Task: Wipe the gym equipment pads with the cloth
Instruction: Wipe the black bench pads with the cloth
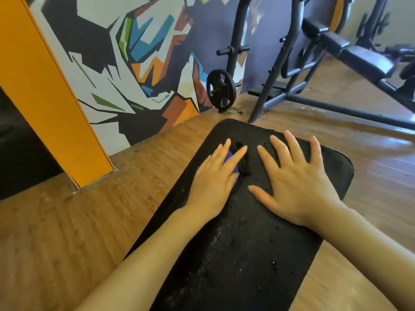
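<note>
A long black pad [242, 243] stretches away from me, speckled with water droplets and pale streaks. My left hand [213, 178] lies flat on its left half, pressing down a blue cloth [231, 162] that shows only between and beside the fingers; most of the cloth is hidden under the palm. A dark fold lies just right of the cloth. My right hand [296, 178] rests flat on the pad's right half with fingers spread and nothing in it.
Wooden floor [67, 232] surrounds the pad. An orange pillar [49, 93] and a painted wall stand to the left. A black weight plate [221, 88] leans at the wall, beside a dark machine frame [269, 86]. A padded bench [363, 59] stands at the back right.
</note>
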Demonstrator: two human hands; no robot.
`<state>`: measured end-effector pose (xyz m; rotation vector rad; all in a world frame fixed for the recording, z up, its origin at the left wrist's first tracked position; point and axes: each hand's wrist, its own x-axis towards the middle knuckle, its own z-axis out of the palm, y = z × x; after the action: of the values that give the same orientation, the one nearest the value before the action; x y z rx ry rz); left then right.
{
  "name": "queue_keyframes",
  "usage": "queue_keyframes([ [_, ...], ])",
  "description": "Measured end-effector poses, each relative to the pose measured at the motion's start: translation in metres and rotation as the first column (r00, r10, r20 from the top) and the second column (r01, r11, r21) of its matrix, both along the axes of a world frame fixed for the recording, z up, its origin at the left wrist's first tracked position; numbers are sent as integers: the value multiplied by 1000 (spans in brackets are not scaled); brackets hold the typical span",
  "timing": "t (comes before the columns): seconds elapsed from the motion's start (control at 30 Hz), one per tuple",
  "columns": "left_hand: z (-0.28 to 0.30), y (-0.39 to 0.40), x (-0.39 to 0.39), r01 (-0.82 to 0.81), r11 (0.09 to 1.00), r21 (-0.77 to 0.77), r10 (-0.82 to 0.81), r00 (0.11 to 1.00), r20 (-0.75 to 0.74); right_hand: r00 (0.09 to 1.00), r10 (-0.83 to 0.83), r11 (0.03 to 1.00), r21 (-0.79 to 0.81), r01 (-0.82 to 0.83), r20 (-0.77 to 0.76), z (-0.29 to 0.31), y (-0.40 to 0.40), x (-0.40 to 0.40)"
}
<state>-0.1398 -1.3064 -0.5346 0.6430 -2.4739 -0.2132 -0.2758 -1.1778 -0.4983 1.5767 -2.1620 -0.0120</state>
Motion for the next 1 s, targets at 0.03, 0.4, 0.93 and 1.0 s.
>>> queue_keyframes([
  [0.03,5,-5,-9,-9,1000,6,9,1000,-11,1000,-2,1000,3,2,1,0,0,0],
  [0.4,37,-35,-38,4,999,44,-4,1000,-13,997,-79,996,49,79,-12,7,-8,11],
  [0.93,31,-63,-40,-81,996,31,82,995,-54,993,-113,993,28,114,-32,1,-12,18],
  [1.0,37,-67,-45,-70,997,39,71,997,-29,993,-117,992,36,118,-31,3,-12,18],
])
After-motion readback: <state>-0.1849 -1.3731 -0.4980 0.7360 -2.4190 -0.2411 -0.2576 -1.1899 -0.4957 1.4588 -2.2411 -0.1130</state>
